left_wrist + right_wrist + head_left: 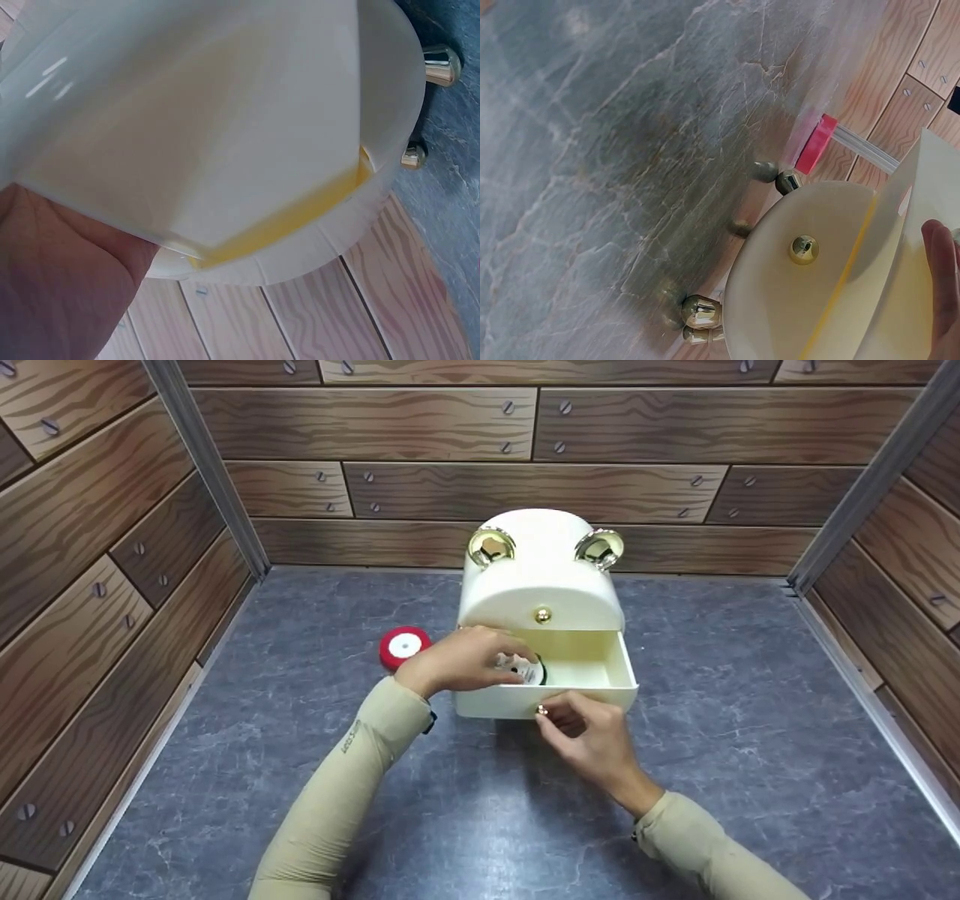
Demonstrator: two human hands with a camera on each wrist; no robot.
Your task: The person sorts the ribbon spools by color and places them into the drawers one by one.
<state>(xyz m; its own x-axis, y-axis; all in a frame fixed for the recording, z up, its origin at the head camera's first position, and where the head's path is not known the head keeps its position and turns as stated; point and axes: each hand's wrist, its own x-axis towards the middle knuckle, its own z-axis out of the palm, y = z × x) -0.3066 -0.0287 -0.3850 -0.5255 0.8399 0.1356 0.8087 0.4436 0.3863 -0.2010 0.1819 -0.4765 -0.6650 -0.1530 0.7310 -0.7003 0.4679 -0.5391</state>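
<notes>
A white cabinet (540,574) has its lower drawer (600,664) pulled out. Inside the drawer's left part lies a spool with a white face and dark rim (531,672), and my left hand (469,658) grips it, fingers curved over it and thumb at the near side. My right hand (596,735) pinches the small gold knob (541,709) on the drawer front. In the left wrist view my left hand (67,277) is partly hidden behind the drawer wall (247,135). The right wrist view shows the fingers of my right hand (945,289) at the drawer front.
A red spool with a white centre (405,646) lies left of the cabinet on the grey marbled surface (337,607). Two gold ear-like pieces (491,547) stand on the cabinet, and another gold knob (542,616) is above the drawer. Wood-patterned walls (435,424) enclose the surface.
</notes>
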